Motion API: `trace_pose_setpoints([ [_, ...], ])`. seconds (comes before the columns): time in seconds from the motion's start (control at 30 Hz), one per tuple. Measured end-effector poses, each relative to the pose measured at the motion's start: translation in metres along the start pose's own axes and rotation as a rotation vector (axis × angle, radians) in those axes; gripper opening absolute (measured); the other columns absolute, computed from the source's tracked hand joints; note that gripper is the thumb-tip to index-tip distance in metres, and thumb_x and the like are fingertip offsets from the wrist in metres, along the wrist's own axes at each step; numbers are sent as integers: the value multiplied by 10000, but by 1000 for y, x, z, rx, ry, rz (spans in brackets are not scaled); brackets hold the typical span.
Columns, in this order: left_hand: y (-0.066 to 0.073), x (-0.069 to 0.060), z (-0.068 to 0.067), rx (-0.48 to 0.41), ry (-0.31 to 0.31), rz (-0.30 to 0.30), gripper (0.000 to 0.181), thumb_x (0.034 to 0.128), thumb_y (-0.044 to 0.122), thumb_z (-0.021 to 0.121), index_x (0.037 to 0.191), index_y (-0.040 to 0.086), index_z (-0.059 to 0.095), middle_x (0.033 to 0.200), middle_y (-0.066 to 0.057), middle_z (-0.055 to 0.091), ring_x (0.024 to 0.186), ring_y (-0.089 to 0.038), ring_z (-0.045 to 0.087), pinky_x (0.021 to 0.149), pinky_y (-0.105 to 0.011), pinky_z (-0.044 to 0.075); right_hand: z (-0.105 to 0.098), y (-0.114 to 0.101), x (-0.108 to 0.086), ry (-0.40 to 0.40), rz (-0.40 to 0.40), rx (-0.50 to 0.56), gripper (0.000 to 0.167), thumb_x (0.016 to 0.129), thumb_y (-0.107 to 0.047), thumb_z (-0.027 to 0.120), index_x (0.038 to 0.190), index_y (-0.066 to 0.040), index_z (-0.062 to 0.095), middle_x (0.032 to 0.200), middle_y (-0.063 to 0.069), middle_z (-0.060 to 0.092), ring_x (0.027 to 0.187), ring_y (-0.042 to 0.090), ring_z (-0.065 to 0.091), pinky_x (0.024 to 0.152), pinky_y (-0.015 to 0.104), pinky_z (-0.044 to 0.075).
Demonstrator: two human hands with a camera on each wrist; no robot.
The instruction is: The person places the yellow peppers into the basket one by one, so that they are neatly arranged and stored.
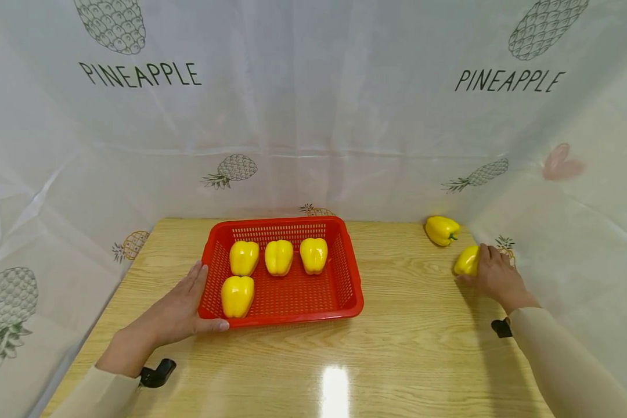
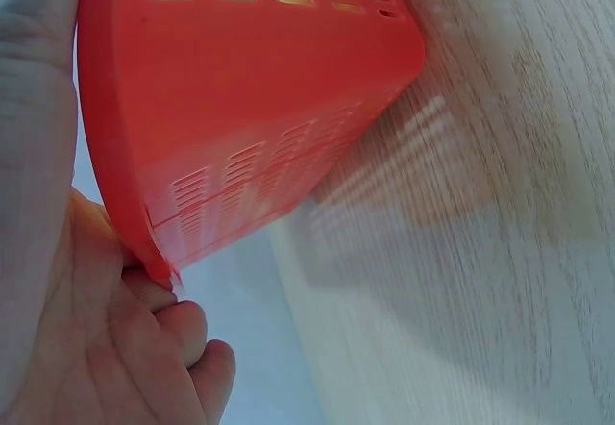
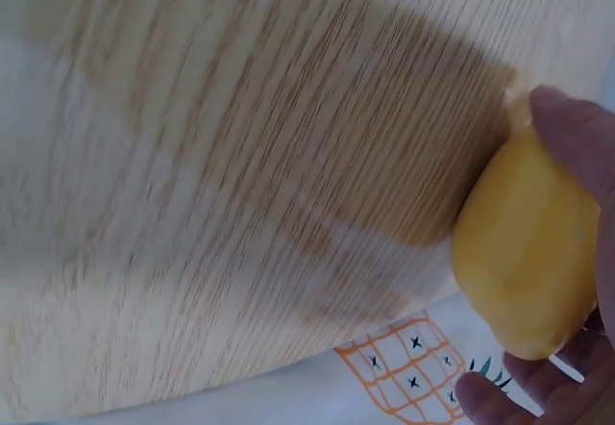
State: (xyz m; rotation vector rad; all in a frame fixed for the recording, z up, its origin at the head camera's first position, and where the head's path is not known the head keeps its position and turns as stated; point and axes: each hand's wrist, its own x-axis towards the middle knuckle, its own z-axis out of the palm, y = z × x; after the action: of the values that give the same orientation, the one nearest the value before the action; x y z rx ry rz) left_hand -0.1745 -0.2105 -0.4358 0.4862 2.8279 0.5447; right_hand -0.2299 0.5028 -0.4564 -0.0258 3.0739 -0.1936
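A red basket [image 1: 303, 296] holds several yellow bell peppers, three in its back row and one pepper [image 1: 237, 296] at the front left. My left hand [image 1: 180, 305] grips the basket's front left corner, thumb along the front rim. In the left wrist view the hand's fingers [image 2: 125, 348] curl at the basket's rim [image 2: 110, 137]. Far to the right, my right hand [image 1: 498, 277] holds a yellow pepper [image 1: 467, 261] at the table's right edge. The right wrist view has thumb and fingers around this pepper [image 3: 527, 247], with the palm side partly out of frame.
Another yellow pepper [image 1: 441, 230] lies on its side near the table's back right corner, just behind the held one. The wooden table [image 1: 402, 325] meets a hanging sheet [image 1: 319, 116] with pineapple prints at the back and both sides.
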Motion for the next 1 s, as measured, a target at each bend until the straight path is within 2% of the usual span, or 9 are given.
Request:
trace_pose_setpoints([
  [0.07,0,0,0,-3,-4,-1,1445,771,856,689,1643,-113,66,1726,-340,45,1531,-608,213,1198,-717,305,-1,-1,1,-20,9,25,1099,945,-461,757,1520,212,106,1500,542,213,1310,743,251,1081,819,285],
  [0.27,0,-1,0,8,-9,-5,1442,774,857,684,1644,-109,62,1726,-340,42,1522,-617,227,1191,-717,318,1,-7,4,-22,16,74,1006,917,-292,774,1470,215,104,1397,549,247,1143,726,391,965,781,390],
  [0.3,0,-1,0,9,-8,-6,1441,775,857,684,1645,-109,62,1726,-339,42,1521,-618,229,1190,-717,320,2,-8,5,-23,19,77,1003,915,-288,771,1468,213,101,1387,545,249,1122,718,402,931,774,405],
  [0.53,1,-1,-1,6,-3,6,1443,774,865,676,1646,-106,61,1727,-338,42,1521,-616,232,1188,-718,324,4,-6,5,-35,28,90,1073,913,-350,766,1517,204,73,1440,554,223,1203,741,341,964,800,385],
  [0.77,-1,0,0,16,11,21,1450,772,889,649,1641,-117,71,1722,-346,55,1528,-602,237,1193,-699,335,9,-7,3,7,-11,66,1006,895,-380,793,1413,233,186,1279,511,355,1114,666,435,914,743,437],
  [0.93,0,0,0,12,1,12,1447,771,885,653,1643,-113,72,1724,-343,49,1523,-610,240,1185,-708,340,13,-15,0,68,-82,23,1052,895,-391,814,1468,215,174,1360,510,359,1244,664,394,1100,751,320],
  [1.0,0,-1,0,11,-3,7,1445,771,879,660,1643,-113,73,1725,-342,48,1520,-613,242,1184,-709,340,13,-19,0,95,-106,-8,1085,904,-437,807,1507,195,164,1415,511,339,1290,671,357,1133,757,278],
])
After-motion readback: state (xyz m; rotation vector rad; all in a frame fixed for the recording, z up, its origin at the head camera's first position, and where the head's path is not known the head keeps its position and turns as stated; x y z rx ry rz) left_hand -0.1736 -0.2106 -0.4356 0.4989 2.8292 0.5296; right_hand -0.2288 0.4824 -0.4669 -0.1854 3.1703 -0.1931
